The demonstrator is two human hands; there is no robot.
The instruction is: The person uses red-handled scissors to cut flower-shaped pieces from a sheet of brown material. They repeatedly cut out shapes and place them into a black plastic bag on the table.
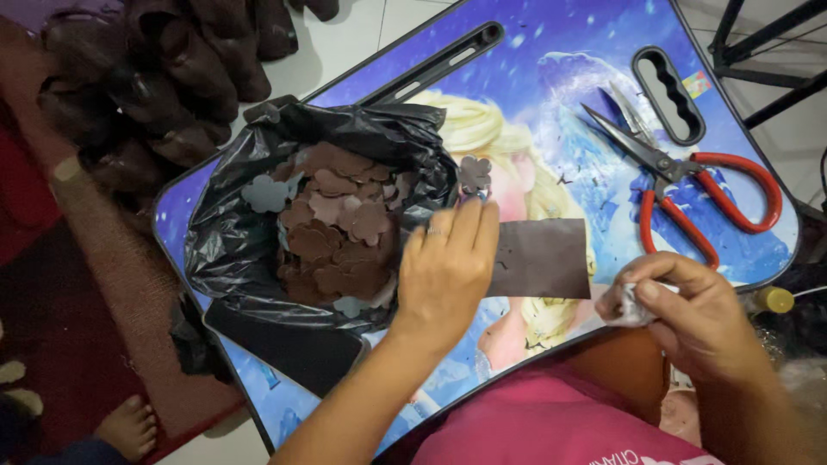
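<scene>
A black bag [233,250] at nine o'clock already holds many brown flower cutouts [340,228], the left hand [444,271] pinches one more flower [475,174] above an uncut brown sheet [543,258], and the right hand [698,314] at four o'clock clamps something small and pale [633,303].

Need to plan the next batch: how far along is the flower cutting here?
Done: a black bag already holds many brown flower cutouts. In hand: the left hand holds one more cutout at the bag's edge; the right hand grips a small whitish object. Left: a brown sheet lies uncut, the red scissors set aside.
</scene>
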